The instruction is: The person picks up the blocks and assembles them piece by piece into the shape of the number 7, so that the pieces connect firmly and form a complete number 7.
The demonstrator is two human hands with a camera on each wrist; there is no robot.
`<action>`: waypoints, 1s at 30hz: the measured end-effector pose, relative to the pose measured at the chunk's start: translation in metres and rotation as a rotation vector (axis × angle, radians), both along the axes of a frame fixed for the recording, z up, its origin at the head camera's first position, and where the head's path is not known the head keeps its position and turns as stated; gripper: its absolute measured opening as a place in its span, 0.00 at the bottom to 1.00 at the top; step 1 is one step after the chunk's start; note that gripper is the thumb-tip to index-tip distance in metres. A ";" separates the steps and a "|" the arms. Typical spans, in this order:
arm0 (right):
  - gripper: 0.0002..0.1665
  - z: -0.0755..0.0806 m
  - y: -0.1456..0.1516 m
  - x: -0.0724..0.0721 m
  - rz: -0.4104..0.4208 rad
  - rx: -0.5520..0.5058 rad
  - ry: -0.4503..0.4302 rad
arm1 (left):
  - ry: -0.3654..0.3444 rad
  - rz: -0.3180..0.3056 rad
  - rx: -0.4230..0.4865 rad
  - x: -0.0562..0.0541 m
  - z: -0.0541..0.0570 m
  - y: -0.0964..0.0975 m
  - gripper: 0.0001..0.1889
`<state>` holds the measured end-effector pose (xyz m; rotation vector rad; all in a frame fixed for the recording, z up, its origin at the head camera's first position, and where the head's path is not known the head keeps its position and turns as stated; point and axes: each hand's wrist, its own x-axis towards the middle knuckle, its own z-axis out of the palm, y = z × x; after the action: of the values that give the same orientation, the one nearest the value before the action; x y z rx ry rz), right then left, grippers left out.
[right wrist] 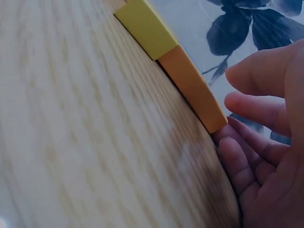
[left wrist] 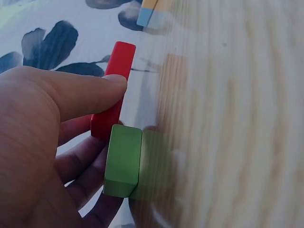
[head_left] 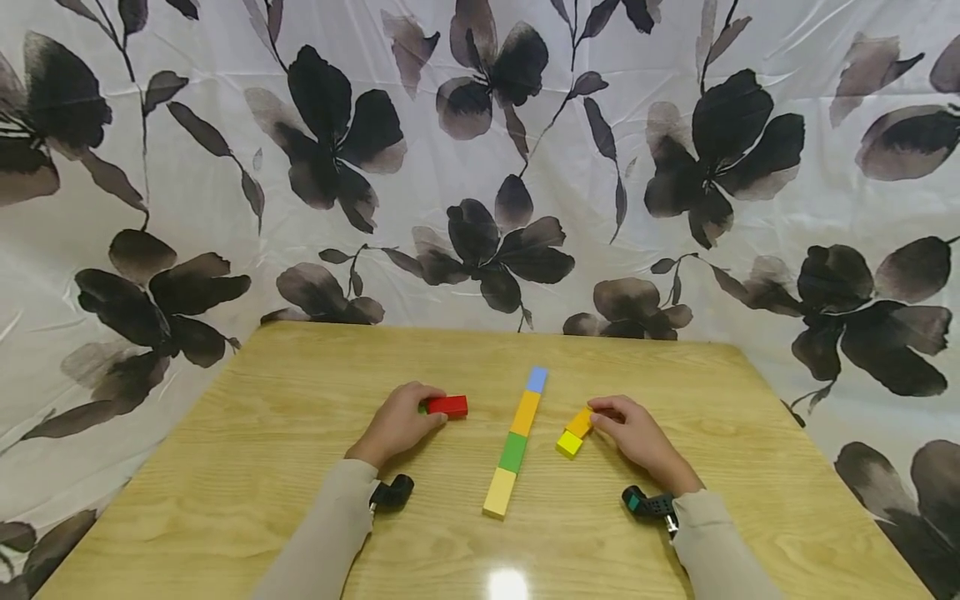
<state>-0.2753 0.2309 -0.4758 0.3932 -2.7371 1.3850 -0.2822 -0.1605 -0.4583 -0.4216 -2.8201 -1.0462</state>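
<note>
My left hand (head_left: 400, 421) pinches a red block (head_left: 447, 407), with the thumb across it in the left wrist view. Right by the fingers of that hand sits a green block (left wrist: 124, 160), mostly hidden in the head view. On the right, an orange block (right wrist: 192, 90) and a yellow block (right wrist: 148, 31) lie end to end on the table. The right hand (head_left: 632, 429) is at the orange block's near end in its wrist view; thumb and index finger stand apart, and the lower fingers are by the block's end.
Between the hands a slanting row of blocks lies on the wooden table (head_left: 300, 533): a blue block (head_left: 537, 379), an orange block (head_left: 526, 413), a green block (head_left: 513, 452) and a pale yellow block (head_left: 499, 492). A floral curtain (head_left: 420, 183) hangs behind the table's far edge.
</note>
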 end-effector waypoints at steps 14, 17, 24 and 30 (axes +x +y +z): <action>0.18 0.000 -0.005 0.001 -0.037 0.035 0.017 | 0.019 -0.020 0.030 0.000 0.003 0.005 0.20; 0.18 0.000 -0.005 0.003 -0.042 0.042 0.025 | 0.018 -0.028 0.044 -0.001 0.004 0.006 0.20; 0.17 -0.001 -0.005 0.004 -0.048 0.068 0.044 | 0.009 -0.036 0.077 -0.007 0.010 0.010 0.18; 0.17 0.001 -0.007 0.003 -0.044 0.069 0.054 | -0.009 -0.061 0.065 -0.009 0.017 0.016 0.18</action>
<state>-0.2723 0.2234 -0.4753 0.3667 -2.7385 1.2535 -0.2912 -0.1449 -0.4414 -0.5007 -2.7882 -1.1512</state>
